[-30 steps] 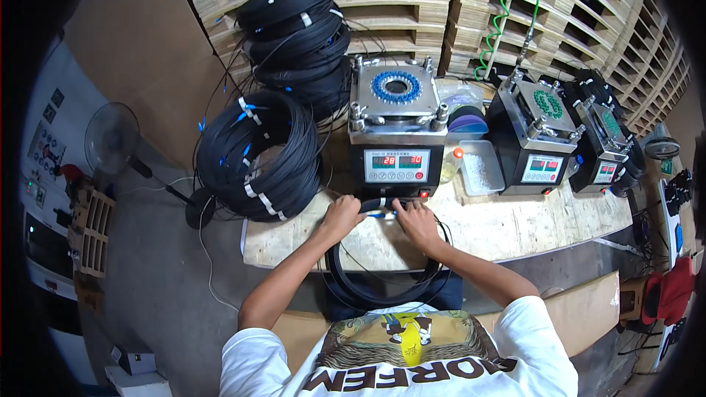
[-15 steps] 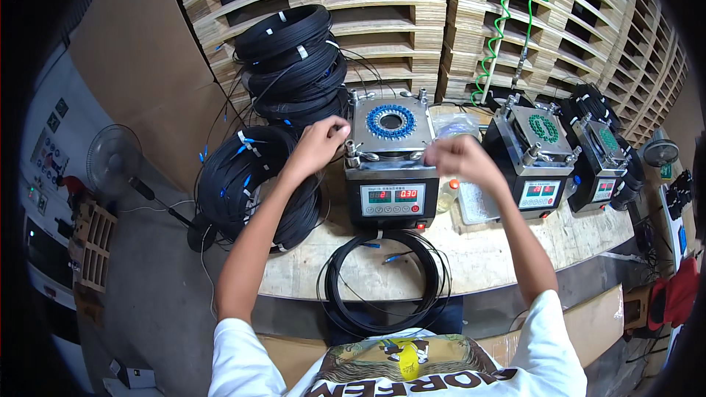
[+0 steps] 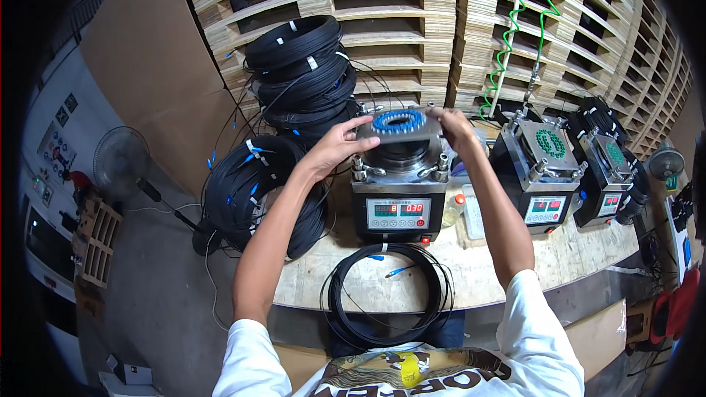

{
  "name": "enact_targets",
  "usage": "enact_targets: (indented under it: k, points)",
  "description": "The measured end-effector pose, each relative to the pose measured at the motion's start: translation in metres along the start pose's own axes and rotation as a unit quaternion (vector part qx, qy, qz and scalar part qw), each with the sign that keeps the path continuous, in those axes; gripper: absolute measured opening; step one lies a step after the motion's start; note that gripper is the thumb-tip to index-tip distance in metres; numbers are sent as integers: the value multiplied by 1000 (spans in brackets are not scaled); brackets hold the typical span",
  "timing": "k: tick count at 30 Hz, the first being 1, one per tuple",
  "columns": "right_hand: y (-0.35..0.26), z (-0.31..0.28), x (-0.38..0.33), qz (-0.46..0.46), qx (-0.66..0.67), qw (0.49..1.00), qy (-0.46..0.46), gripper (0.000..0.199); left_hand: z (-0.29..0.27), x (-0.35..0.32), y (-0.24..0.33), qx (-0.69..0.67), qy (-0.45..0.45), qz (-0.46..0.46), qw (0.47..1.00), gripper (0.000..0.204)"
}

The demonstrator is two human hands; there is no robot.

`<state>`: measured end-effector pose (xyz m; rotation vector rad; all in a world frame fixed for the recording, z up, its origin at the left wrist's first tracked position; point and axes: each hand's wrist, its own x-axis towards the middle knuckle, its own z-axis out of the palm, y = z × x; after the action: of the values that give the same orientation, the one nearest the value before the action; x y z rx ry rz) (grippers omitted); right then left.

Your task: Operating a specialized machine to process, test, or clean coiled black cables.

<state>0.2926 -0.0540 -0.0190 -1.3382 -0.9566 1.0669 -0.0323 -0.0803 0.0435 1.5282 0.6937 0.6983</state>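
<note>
My left hand (image 3: 337, 145) and my right hand (image 3: 452, 126) grip the two ends of a grey square fixture plate (image 3: 399, 126) that carries a ring of blue connectors. The plate is lifted and tilted just above the top of a black machine (image 3: 397, 198) with red digit displays on its front. On the wooden bench (image 3: 515, 272) in front of the machine lies a loose coil of thin black cable (image 3: 386, 292) with blue ends.
Bundled black cable coils (image 3: 250, 195) are stacked at the left, with more coils (image 3: 301, 70) behind. Two similar machines (image 3: 544, 176) (image 3: 607, 176) stand to the right. Wooden pallets (image 3: 412, 7) form the back wall with a green coiled hose (image 3: 515, 22). A fan (image 3: 118, 162) stands at far left.
Both hands left the cable coil on the bench, reached up to the machine top, and now hold the connector plate lifted off it.
</note>
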Motion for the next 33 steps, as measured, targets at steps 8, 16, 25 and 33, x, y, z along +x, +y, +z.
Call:
enact_targets:
  k: [8, 16, 25, 33]
  points:
    - [-90, 52, -16, -179, -38, 982, 35, 36, -4, 12, 0, 404, 188, 199, 873, 28]
    - [-104, 91, 10, -248, -136, 958, -44, 38, -32, 38, -56, 387, 235, 244, 858, 34]
    - [-87, 100, 56, -283, -176, 940, -75, 33, -41, 69, -85, 307, 252, 74, 915, 37]
    - [-83, 112, 66, -320, -141, 926, -145, 33, -78, 74, -55, 70, 103, -141, 982, 44]
